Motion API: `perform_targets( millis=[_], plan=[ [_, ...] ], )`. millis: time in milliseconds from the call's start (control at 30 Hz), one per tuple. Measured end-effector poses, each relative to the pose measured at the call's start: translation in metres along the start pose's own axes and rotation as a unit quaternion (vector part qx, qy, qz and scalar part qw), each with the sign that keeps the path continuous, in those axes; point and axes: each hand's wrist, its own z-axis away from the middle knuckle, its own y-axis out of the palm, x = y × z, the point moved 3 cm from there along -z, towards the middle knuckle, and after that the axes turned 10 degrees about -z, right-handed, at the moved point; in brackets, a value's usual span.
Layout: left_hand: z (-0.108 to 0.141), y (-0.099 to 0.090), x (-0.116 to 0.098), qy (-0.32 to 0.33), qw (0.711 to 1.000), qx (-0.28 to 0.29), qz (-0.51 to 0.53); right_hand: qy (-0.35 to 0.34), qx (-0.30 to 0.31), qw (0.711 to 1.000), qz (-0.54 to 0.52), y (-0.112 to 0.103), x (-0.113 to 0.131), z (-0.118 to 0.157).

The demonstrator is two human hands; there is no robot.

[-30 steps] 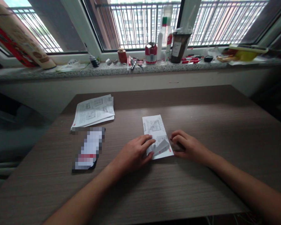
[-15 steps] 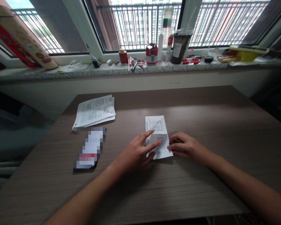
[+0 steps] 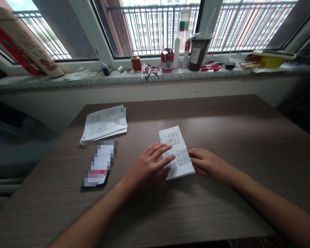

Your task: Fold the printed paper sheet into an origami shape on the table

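Note:
A narrow folded sheet of printed paper lies near the middle of the brown table, tilted a little. My left hand reaches over its left side with the fingers spread, the fingertips on or just above the print. On the right, my right hand is at the paper's right edge; its fingertips are partly hidden by the sheet, so what they grip cannot be made out.
At the table's left lie a stack of printed papers and a phone with a blurred screen. Behind, the stone windowsill holds a red can, a dark drink cup, a bottle and a yellow container.
The paper has turned slightly and its lower part, creased and raised before, now lies flatter. My left fingers shifted slightly left, and my right fingertips have gone partly behind the paper's edge.

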Motion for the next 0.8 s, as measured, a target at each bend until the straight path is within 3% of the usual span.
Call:
perform_targets(
  millis=[267, 567, 800],
  plan=[
    [-0.003, 0.009, -0.018, 0.042, 0.998, 0.037, 0.028, 0.004, -0.006, 1.0, 0.019, 0.003, -0.004, 0.004],
    [0.001, 0.011, -0.013, 0.029, 0.999, 0.036, 0.004, 0.006, -0.022, 0.999, 0.037, 0.004, -0.005, 0.005],
    [0.0, -0.003, -0.004, -0.056, 0.996, -0.059, -0.029, 0.021, -0.02, 0.999, 0.025, 0.001, -0.005, 0.005]
  ],
)
